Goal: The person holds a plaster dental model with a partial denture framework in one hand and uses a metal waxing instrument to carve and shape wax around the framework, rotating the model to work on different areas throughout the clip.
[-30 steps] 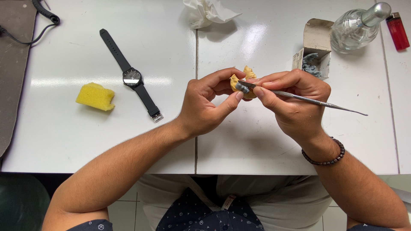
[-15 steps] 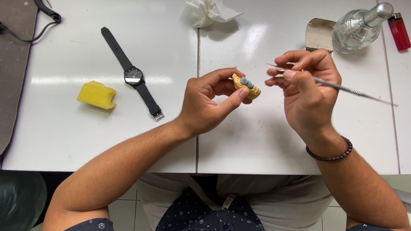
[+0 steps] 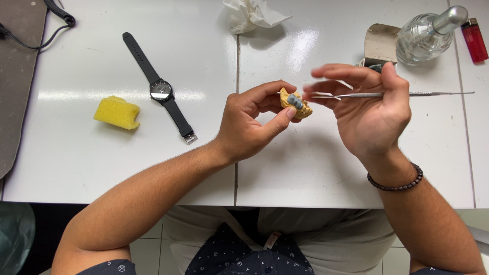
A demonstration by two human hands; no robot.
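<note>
My left hand pinches a small yellow dental cast with grey wax teeth on it, held above the white table. My right hand grips a thin metal carving tool between thumb and fingers. The tool lies level, its tip pointing left and ending close to the cast. Its long handle sticks out to the right past my hand. A dark bead bracelet circles my right wrist.
A black wristwatch and a yellow sponge lie at the left. A crumpled tissue sits at the top. A small open cardboard box, a glass spirit lamp and a red lighter stand at the top right.
My right hand drew back from the cast, then came in again with the tool tip near it. The tool now lies nearly level. My left hand kept its hold on the cast.
</note>
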